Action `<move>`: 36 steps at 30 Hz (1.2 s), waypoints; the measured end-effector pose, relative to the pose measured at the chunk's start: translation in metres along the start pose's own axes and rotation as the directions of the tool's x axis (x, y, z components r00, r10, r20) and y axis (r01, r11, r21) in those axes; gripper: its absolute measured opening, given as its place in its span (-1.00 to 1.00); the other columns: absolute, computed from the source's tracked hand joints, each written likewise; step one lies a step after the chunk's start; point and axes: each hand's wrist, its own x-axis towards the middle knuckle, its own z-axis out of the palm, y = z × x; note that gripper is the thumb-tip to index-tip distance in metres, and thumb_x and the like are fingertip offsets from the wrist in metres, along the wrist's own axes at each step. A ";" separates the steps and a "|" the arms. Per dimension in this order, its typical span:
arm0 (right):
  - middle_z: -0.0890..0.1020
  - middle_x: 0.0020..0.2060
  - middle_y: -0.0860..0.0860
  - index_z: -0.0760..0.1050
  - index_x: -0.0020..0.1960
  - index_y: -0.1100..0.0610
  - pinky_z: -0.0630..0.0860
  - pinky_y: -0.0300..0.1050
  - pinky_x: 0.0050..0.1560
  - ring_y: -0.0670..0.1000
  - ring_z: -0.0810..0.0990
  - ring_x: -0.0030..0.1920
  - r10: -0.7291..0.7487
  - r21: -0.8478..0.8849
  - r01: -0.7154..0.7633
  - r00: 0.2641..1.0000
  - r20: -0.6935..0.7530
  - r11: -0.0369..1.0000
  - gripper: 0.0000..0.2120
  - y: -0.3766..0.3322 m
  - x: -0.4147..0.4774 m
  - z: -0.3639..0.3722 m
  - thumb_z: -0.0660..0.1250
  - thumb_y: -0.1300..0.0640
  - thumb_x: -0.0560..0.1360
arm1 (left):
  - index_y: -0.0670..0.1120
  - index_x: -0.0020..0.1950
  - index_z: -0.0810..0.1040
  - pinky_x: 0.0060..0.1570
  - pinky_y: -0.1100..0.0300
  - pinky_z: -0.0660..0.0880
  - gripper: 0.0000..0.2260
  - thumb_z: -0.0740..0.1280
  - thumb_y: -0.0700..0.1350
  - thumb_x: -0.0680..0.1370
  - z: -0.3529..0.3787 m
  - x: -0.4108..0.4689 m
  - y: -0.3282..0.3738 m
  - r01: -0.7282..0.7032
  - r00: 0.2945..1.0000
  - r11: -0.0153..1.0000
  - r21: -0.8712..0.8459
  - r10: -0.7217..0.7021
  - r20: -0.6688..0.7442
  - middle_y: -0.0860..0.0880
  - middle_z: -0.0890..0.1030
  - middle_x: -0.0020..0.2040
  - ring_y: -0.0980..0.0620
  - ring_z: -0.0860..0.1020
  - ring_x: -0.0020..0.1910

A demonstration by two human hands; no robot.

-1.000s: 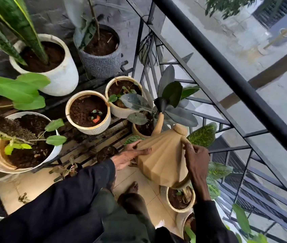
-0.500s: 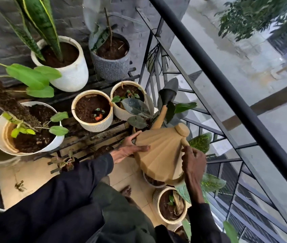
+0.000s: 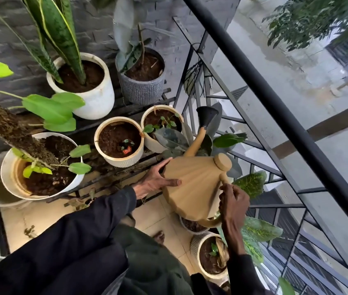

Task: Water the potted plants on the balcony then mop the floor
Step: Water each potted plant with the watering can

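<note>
A tan faceted watering can [image 3: 192,188] hangs above the floor pots, its spout and black rose [image 3: 206,117] pointing up and away toward the railing. My right hand [image 3: 232,206] grips its curved handle. My left hand [image 3: 157,180] rests flat against the can's left side, fingers straight. Under the spout stands a dark-leaved rubber plant [image 3: 175,139]. Two cream ribbed pots [image 3: 118,143] [image 3: 161,126] with small seedlings sit on the black rack just left of the can.
A white snake-plant pot [image 3: 96,99], a grey ribbed pot [image 3: 141,88] and a large white pot [image 3: 41,165] stand on the black rack. More pots [image 3: 210,259] and spotted leaves sit by the black railing [image 3: 275,99]. My bare foot [image 3: 159,236] rests on beige tiles.
The can has risen and its spout has lifted clear above the rubber plant's leaves. Both hands kept their hold. The view has shifted, showing more of the floor pots.
</note>
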 end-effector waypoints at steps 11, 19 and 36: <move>0.29 -0.48 0.01 0.37 -0.38 0.27 0.14 -0.09 -0.35 -0.02 0.20 -0.42 -0.126 -0.203 0.141 0.988 0.088 0.969 -0.43 -0.088 0.037 0.083 0.30 -0.05 0.68 | 0.09 0.57 0.36 0.44 -0.01 0.42 0.14 0.72 0.29 0.06 -0.082 0.032 0.025 0.162 0.986 0.979 -0.125 -0.166 -0.023 0.01 0.55 0.40 0.04 0.49 0.39; 0.31 -0.56 -0.03 0.24 -0.46 0.08 0.14 -0.14 -0.44 0.02 0.28 -0.49 -0.212 -0.407 0.298 0.947 0.242 0.864 -0.46 -0.168 0.068 0.129 0.29 0.07 0.68 | 0.10 0.47 0.49 0.11 -0.13 0.64 -0.16 0.64 0.29 0.25 -0.108 0.027 0.049 0.315 0.948 0.874 -0.369 -0.307 0.083 -0.03 0.65 0.31 -0.11 0.59 0.31; 0.44 -0.19 0.13 0.42 -0.04 0.21 0.24 -0.09 -0.01 0.08 0.38 -0.10 -0.136 -0.563 0.459 0.842 0.522 0.687 -0.75 -0.257 0.130 0.179 0.23 0.06 0.72 | -0.02 0.18 0.57 0.08 -0.24 0.62 -0.45 0.58 0.23 0.32 -0.102 0.047 0.093 0.389 0.889 0.651 -0.652 -0.451 0.082 -0.20 0.60 0.21 -0.29 0.58 0.19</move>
